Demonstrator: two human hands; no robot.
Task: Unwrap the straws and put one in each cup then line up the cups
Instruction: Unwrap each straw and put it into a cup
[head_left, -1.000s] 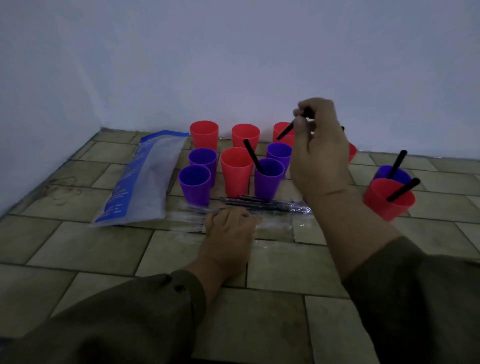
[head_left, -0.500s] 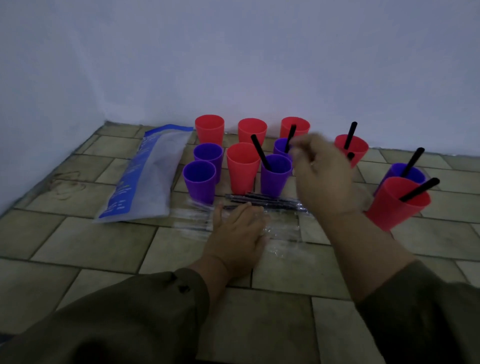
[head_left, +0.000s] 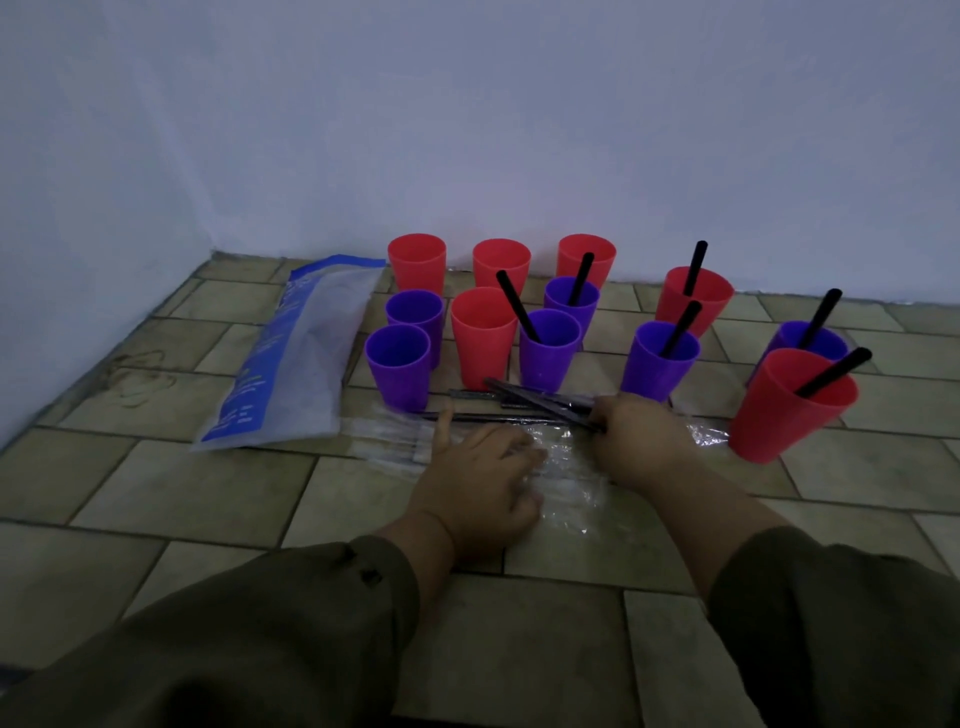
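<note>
The wrapped straws lie in a loose pile on the floor, just in front of the cups. The right hand curls its fingers onto the pile's right end and grips it. The left hand lies flat with its fingers straight on clear wrappers on the near side of the pile, forefinger stretched toward the straws.

The floor is dull beige tile in staggered rows, dimly lit; it meets a plain pale wall behind and on the left, making a corner. A blue-and-clear bag lies flat to the left of the cups.

Twelve cups stand in all. Six hold one black straw each:
- a purple cup in the middle, with a second purple cup behind it;
- further right, a red cup with a purple cup in front of it;
- at the far right, a purple cup behind a red cup.

Six are empty:
- a red cup, a red cup and a red cup along the wall;
- a red cup nearer the pile;
- a purple cup and a purple cup on the left.
</note>
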